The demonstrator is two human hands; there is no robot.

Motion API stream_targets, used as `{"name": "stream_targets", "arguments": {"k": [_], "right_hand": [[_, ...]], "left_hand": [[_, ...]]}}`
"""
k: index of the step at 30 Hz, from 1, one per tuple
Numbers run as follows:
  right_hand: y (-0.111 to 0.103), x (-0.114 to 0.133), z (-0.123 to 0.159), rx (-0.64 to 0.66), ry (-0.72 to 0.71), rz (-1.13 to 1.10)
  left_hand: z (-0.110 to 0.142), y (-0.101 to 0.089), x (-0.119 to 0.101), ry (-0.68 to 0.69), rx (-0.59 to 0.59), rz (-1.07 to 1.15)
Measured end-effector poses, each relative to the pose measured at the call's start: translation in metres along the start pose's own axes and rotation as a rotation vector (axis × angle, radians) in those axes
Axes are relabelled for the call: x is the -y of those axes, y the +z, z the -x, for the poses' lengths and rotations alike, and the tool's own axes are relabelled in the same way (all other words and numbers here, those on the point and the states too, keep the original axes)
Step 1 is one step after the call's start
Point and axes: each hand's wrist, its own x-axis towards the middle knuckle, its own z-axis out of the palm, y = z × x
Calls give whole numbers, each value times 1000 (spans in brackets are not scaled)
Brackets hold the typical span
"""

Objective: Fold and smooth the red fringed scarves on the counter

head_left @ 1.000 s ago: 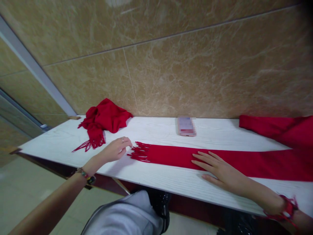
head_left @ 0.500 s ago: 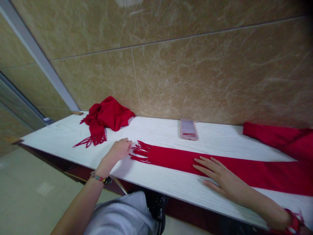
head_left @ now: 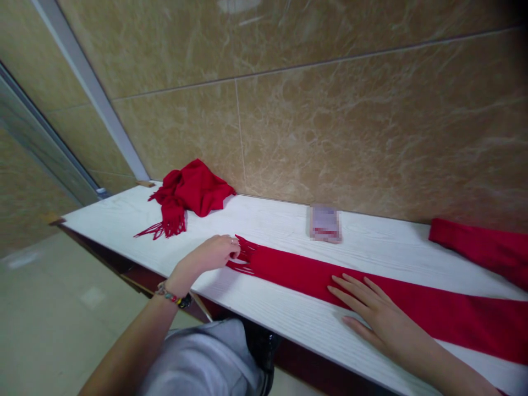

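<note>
Resting spread on long flat red scarf: right hand. Left hand curled at stringy fringe; pinch unclear.

Along the table before me lies a scarf, my left hand at the fringe on its left end, my right hand on it farther right. Behind it, a second scarf sits at back left, a phone near the middle, more cloth at back right; the wall stands behind them all.
</note>
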Motion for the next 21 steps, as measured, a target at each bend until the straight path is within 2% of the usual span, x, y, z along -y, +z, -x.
{"name": "stream_targets", "arguments": {"k": [2,4,7,10,14,17,21], "right_hand": [[2,-1,1,-21,-2,-5],[2,-1,1,-34,-5,-6],[2,-1,2,-38,-5,6],[2,-1,2,-37,-7,21],[1,-1,1,-39,-23,21],[1,-2,1,-51,-30,31],[3,-3,2,-61,-33,27]], "left_hand": [[5,-3,7,-95,-1,-77],[5,-7,6,-123,-62,-86],[-5,-11,-9,12,-144,41],[-13,-9,-23,144,-72,87],[-11,-3,-20,125,-36,21],[-1,-3,-9,58,-26,-61],[8,-15,-3,-244,-29,-247]]}}
